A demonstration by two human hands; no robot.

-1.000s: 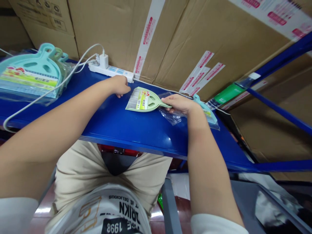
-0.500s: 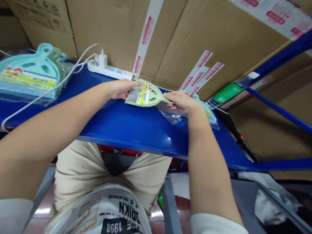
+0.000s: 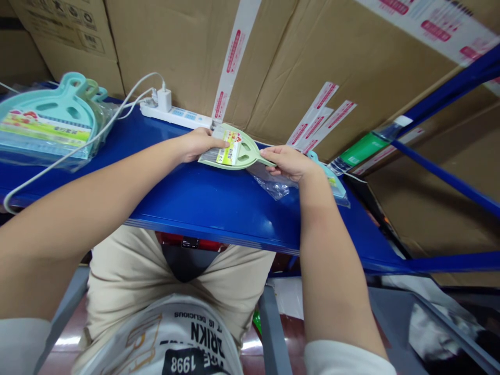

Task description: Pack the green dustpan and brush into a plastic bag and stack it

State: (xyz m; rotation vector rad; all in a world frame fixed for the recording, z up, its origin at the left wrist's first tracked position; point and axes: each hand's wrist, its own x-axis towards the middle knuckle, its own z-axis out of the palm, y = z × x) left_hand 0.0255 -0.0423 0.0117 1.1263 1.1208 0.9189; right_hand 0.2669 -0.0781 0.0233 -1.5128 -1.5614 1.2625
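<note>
A pale green dustpan [image 3: 253, 155], with a grey-bristled brush [image 3: 211, 154] and a yellow-and-white printed label [image 3: 231, 150] on it, is held above the blue tabletop. My left hand [image 3: 198, 144] grips its wide end, thumb on top near the label and the other fingers partly hidden. Around the narrow handle, my right hand [image 3: 287, 162] is closed. A crumpled clear plastic bag [image 3: 275, 188] lies beneath the right hand. Just beyond my right wrist, a light blue dustpan [image 3: 336, 186] in clear wrap is partly covered by my arm.
Wrapped blue and green dustpans [image 3: 49, 107] are stacked at the left, crossed by a white cable [image 3: 74, 158]. A power strip [image 3: 177, 115] with a plugged-in charger sits against the cardboard boxes [image 3: 175, 47]. A green-labelled bottle [image 3: 367, 148] leans by the blue frame bar [image 3: 445, 174] at right.
The dustpan has shifted very slightly left, with both hands still on it. My left thumb now lies flatter over the brush, and its fingers have shifted a little.
</note>
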